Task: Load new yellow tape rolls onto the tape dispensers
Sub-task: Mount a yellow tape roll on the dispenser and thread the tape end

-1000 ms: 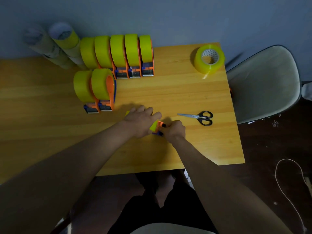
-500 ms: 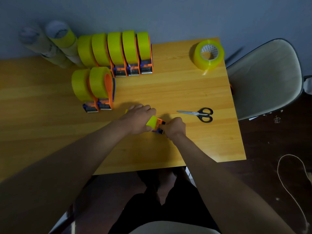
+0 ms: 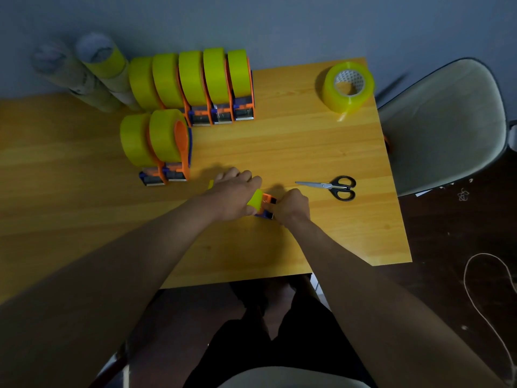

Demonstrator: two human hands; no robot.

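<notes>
While curled, both hands (image 3: 260, 201) grip one yellow-taped dispenser (image 3: 261, 203).

Over the last second the left hand (image 3: 232, 198) has drawn back a little toward the left of the yellow tape roll (image 3: 256, 198), so more of the roll's yellow face shows between the two hands. The right hand (image 3: 291, 205) has stayed pinched on the near right end of the orange dispenser (image 3: 267, 204), shifting only slightly.
</notes>
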